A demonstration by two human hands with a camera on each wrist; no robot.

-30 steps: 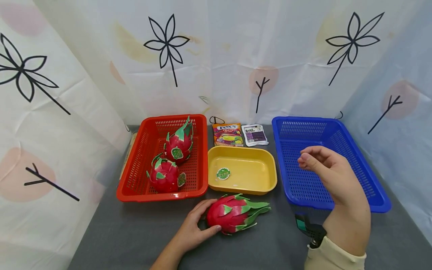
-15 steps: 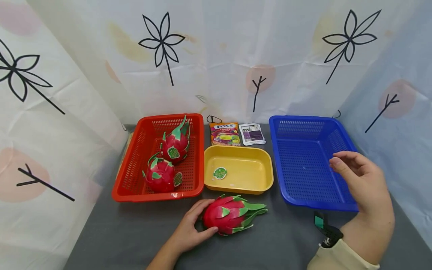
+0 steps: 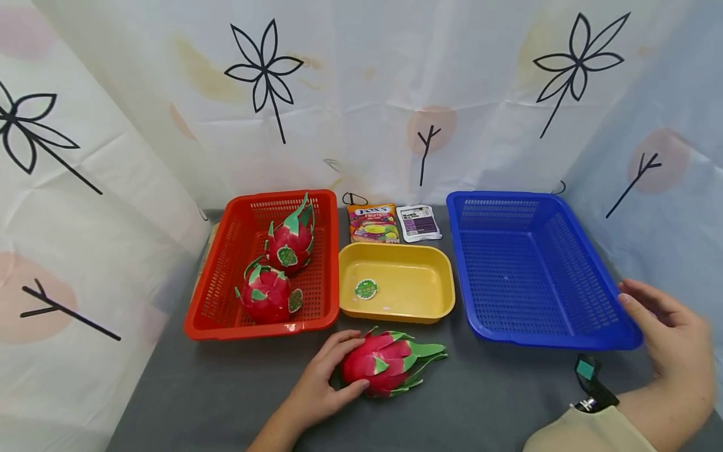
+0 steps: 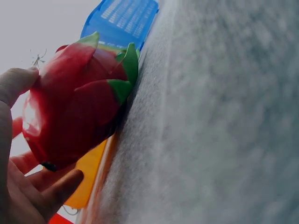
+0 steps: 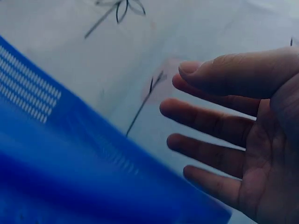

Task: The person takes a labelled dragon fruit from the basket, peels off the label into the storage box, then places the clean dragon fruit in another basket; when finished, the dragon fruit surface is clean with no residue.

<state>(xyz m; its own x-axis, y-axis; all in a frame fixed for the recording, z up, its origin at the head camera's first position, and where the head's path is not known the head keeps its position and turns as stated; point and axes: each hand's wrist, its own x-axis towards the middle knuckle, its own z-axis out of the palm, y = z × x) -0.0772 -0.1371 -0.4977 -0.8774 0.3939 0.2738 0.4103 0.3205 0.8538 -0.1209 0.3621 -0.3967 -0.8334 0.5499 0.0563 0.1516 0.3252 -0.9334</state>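
A pink dragon fruit [image 3: 380,364] with green leaf tips lies on its side on the grey table, its leaves toward the right. My left hand [image 3: 324,380] holds its rounded left end, thumb on the near side and fingers on the far side. In the left wrist view the same dragon fruit [image 4: 77,102] sits between thumb and fingers. My right hand [image 3: 674,342] is just off the right edge of the blue basket [image 3: 638,336]. Its fingers are relaxed with nothing in them, as the right wrist view of the hand [image 5: 243,135] shows.
A red basket [image 3: 260,331] at the left bears two more dragon fruits [image 3: 268,295]. In the middle stands a yellow tray [image 3: 418,282] with a green round sticker [image 3: 366,289]. Behind it lie a Fox's candy bag [image 3: 373,223] and a white-and-purple packet [image 3: 419,223]. Patterned curtains enclose the table.
My right hand has moved right and toward me, from over the blue basket to beyond its right edge. The left hand stays on the dragon fruit. The head view has shifted slightly.
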